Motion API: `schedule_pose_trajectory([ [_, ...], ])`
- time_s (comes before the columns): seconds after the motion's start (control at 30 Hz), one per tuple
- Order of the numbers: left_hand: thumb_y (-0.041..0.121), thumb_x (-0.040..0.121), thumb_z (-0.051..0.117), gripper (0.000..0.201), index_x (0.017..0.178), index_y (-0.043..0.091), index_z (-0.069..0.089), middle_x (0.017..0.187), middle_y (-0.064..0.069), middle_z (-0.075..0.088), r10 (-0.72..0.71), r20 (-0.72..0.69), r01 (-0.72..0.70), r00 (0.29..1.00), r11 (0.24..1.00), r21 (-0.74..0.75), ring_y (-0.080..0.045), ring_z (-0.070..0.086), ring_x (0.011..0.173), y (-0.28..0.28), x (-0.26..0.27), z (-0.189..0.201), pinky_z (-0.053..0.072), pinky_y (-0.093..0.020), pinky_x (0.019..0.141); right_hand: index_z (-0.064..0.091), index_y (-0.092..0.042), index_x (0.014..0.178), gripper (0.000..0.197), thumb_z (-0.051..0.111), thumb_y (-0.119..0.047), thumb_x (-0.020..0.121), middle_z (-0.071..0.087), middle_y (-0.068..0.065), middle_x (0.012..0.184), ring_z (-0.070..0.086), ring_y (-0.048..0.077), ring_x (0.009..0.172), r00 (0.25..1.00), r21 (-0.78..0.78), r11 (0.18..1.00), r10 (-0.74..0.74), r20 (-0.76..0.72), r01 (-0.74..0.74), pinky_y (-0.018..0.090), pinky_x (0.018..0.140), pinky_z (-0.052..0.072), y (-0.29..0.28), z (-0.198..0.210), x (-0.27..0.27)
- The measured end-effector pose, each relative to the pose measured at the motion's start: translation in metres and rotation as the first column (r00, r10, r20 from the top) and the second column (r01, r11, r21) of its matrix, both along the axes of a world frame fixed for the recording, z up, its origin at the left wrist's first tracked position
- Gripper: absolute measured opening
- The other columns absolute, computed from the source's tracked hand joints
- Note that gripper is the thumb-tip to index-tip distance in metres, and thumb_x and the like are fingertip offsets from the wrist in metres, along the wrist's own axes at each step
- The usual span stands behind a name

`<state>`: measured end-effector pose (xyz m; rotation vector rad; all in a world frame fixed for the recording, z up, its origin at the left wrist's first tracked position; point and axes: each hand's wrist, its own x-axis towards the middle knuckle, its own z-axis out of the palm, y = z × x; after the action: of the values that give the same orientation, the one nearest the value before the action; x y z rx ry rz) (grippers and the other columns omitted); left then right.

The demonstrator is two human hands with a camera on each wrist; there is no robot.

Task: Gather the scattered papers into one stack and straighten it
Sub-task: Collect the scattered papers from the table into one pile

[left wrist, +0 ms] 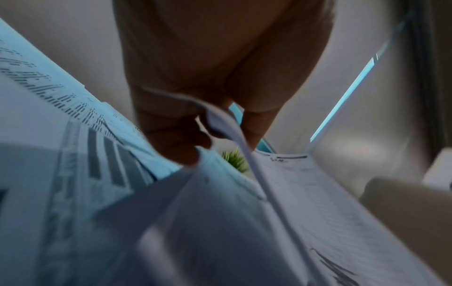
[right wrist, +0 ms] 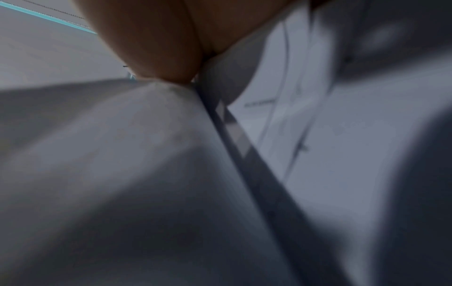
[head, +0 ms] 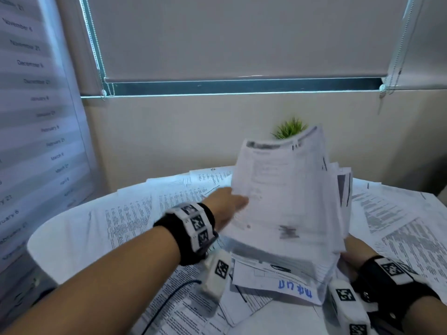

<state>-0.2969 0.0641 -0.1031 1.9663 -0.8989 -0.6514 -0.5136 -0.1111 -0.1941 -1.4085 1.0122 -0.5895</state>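
Forearms fill the near frame, each wrist strapped with a black band carrying tagged white blocks. Left hand [head: 227, 201] reaches to the left edge of a raised bundle of papers [head: 285, 197]; the left wrist view shows its fingers [left wrist: 171, 133] curled and a thumb opposite, pinching sheet edges between them. Right hand [head: 355, 252] sits low at the bundle's right corner, mostly hidden behind paper; the right wrist view shows only a thumb pressed onto a sheet, so how far its fingers are curled I cannot tell.

Bundle stands on its lower edge on the round white table [head: 55, 238], upper part bowed and fanned, edges ragged. Under it lies a sheet with blue handwriting [head: 295, 290].

Step, by my reading: gathering about half done, bundle up on edge for squaring. Loose printed sheets [head: 135, 213] cover the table on the left and more [head: 396, 226] on the right, overlapping at angles.

Next move likely calls for tapping the lower edge while both hands hold loosely enough for sheets to slide level, then collecting the rest.

Paper is thin, floppy, matte, densely printed. Small green plant [head: 289, 128] behind the bundle.
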Motion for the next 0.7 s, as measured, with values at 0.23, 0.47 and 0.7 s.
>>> schedule_pose_trajectory([
  [0.23,0.025,0.088,0.064,0.048,0.132,0.016,0.047,0.124,-0.004,0.063,0.067,-0.015,-0.067,0.998,0.997,0.041,-0.022,0.066,0.098,-0.021,-0.016,-0.049,0.058,-0.027,0.069,0.046,0.011,0.127,0.030,0.035,0.001,0.101,0.052,0.026,0.126,0.043,0.016,0.070,0.997,0.006,1.000,-0.024,-0.076,0.024,0.017,0.054,0.040,0.003,0.013,0.003],
  [0.47,0.020,0.070,0.085,0.080,0.139,0.004,0.047,0.122,-0.016,0.067,0.048,-0.488,-0.069,0.871,0.997,-0.026,-0.039,0.066,0.108,-0.021,-0.004,-0.049,0.053,-0.055,0.094,0.042,0.020,0.129,0.047,0.056,-0.008,0.093,0.043,0.037,0.135,0.047,0.044,0.117,1.000,0.041,0.999,-0.004,-0.019,0.005,0.028,0.087,0.040,0.000,0.010,-0.001],
  [0.7,0.028,0.087,0.069,0.043,0.125,0.011,0.062,0.119,-0.008,0.069,-0.049,-0.130,0.058,0.990,0.996,0.066,-0.028,0.066,0.107,-0.015,-0.003,-0.053,0.053,-0.038,0.096,0.065,-0.004,0.103,0.032,0.062,-0.034,0.092,0.061,0.013,0.074,0.060,0.039,0.091,0.992,0.109,0.994,-0.029,0.123,0.016,0.032,0.064,0.045,0.004,0.008,0.000],
])
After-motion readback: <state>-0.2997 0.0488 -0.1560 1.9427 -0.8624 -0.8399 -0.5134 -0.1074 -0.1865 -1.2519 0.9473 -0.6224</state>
